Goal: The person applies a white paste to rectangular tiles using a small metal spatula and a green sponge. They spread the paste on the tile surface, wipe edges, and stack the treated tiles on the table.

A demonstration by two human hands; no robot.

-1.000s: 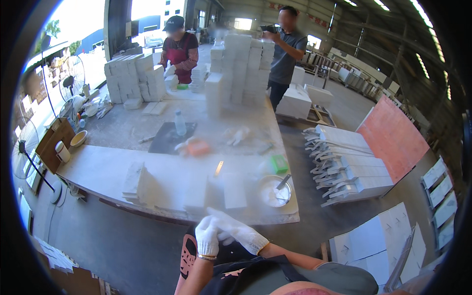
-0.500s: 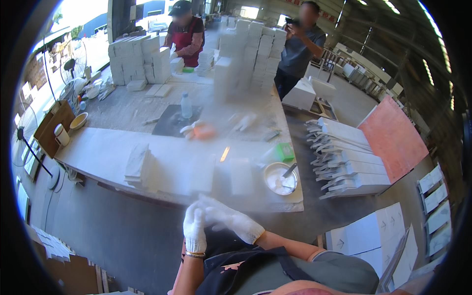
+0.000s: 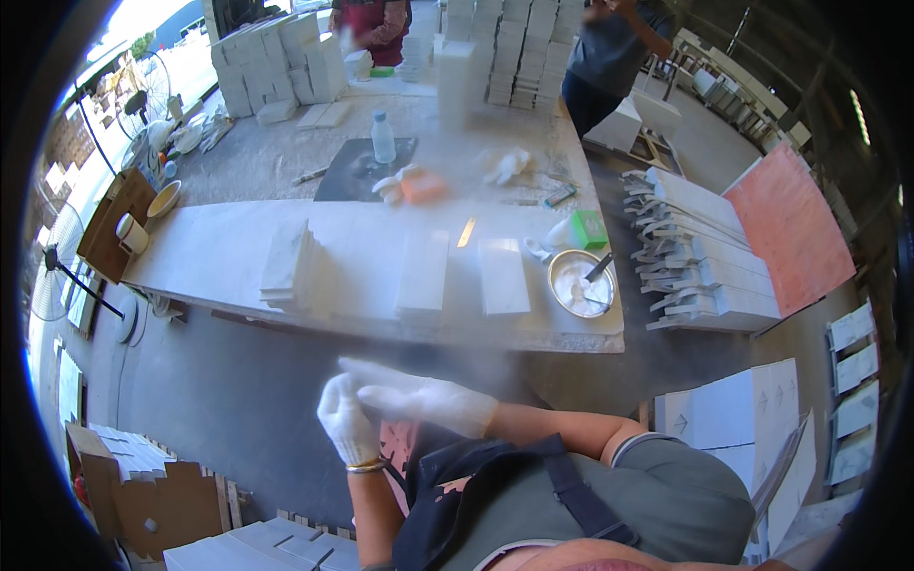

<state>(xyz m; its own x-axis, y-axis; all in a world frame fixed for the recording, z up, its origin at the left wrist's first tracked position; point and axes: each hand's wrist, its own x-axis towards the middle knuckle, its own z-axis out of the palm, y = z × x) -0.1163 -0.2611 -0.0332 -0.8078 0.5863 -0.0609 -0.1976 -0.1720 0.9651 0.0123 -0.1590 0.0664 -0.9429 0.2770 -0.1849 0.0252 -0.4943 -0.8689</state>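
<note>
Both my hands wear white knitted gloves and meet in front of my body, short of the table's front edge. My left hand (image 3: 345,419) is upright with its fingers curled against the right hand's fingers; whatever lies between them is hidden. Reaching leftward across it, my right hand (image 3: 428,400) has its fingers stretched out and holds nothing visible. On the white table (image 3: 200,243) beyond are a left stack of white slabs (image 3: 286,266), a middle stack (image 3: 422,276) and a white slab (image 3: 503,276). A metal bowl (image 3: 552,290) of white paste holds a dark-handled tool (image 3: 600,266).
A green box (image 3: 589,228), a plastic bottle (image 3: 383,138) and an orange object (image 3: 422,186) stand or lie on the table. Tall block stacks (image 3: 514,57) rise behind. Two people are at the far side. White panels (image 3: 705,257) lean right; cartons (image 3: 724,419) stand near my right arm.
The view has tipped downward, so the table sits higher in the picture. My joined hands have shifted left, and the right hand now reaches further across the left.
</note>
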